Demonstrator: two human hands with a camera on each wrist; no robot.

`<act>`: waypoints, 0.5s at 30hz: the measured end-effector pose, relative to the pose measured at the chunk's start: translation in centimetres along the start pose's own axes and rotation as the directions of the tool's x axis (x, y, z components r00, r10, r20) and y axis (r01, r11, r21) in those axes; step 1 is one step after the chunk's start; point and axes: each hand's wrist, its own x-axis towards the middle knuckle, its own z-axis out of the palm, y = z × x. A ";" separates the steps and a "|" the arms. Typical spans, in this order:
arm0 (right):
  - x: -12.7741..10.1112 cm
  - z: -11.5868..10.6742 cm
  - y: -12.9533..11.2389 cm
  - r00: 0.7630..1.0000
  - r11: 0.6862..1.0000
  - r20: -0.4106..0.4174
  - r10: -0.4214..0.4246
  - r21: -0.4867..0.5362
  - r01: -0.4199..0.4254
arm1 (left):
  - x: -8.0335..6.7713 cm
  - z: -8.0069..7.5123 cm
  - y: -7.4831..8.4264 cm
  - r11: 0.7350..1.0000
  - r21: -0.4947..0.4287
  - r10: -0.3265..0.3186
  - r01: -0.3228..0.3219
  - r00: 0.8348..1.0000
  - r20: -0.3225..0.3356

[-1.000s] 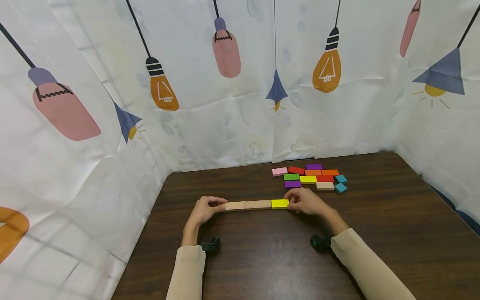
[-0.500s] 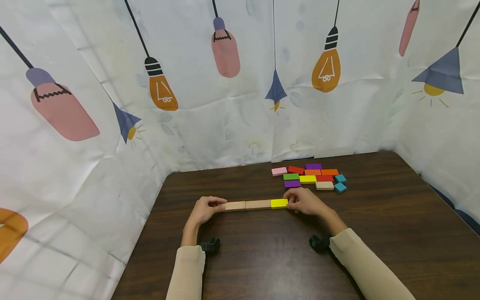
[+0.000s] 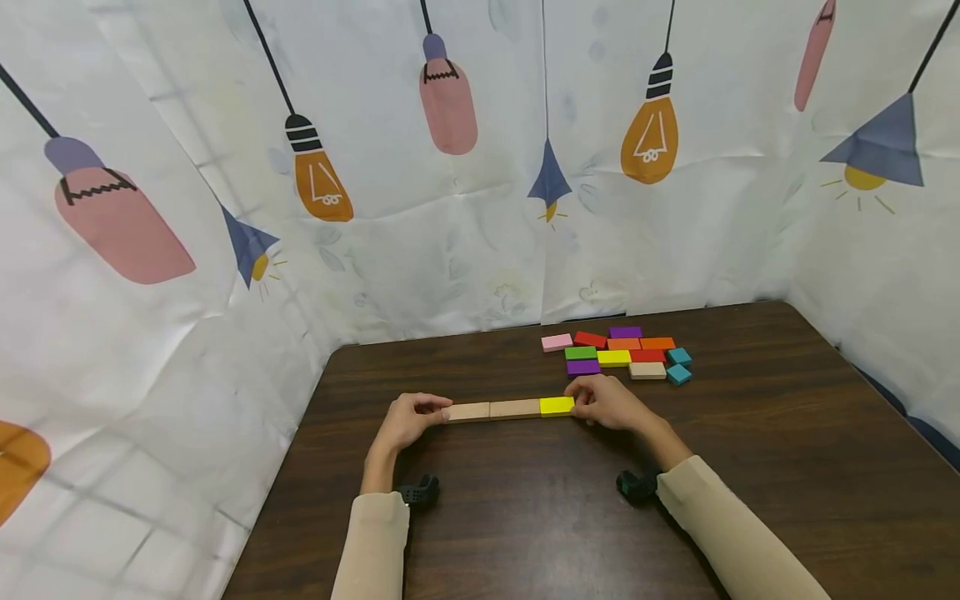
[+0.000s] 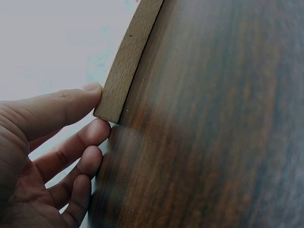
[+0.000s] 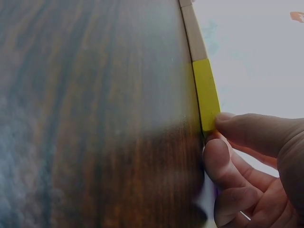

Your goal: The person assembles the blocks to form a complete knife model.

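Observation:
Two plain wooden blocks and a yellow block [image 3: 557, 407] lie end to end in a straight row on the dark table. My left hand [image 3: 407, 421] grips the outer end of the left wooden block [image 3: 468, 412]. In the left wrist view its thumb [image 4: 85, 97] touches the block's edge, and a curled finger meets the end face. The middle wooden block [image 3: 515, 408] sits between its neighbours, untouched by either hand. At the row's right end my right hand [image 3: 609, 403] holds the yellow block, thumb [image 5: 237, 124] on its corner and bent fingers at its end.
Behind the right hand lies a group of coloured blocks, among them a green block [image 3: 581, 353], a pink block [image 3: 557, 342] and a blue block [image 3: 678, 374]. A patterned cloth [image 3: 450, 267] hangs behind the table [image 3: 510, 517].
The view has shifted very slightly. Both hands keep their places at the row's ends, and the blocks have not visibly moved.

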 end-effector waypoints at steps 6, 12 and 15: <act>0.0 0.1 -0.1 1.000 1.000 0.002 0.000 0.005 0.000 | -0.1 0.0 -0.1 1.000 0.010 0.002 -0.002 1.000 -0.006; 0.0 0.0 -0.1 1.000 1.000 0.003 -0.004 0.002 0.004 | 0.0 0.1 0.0 1.000 0.002 -0.003 0.003 1.000 -0.005; -0.1 0.0 -0.1 1.000 1.000 0.004 -0.004 0.007 0.004 | 0.0 0.1 0.0 1.000 0.002 -0.002 0.002 1.000 -0.005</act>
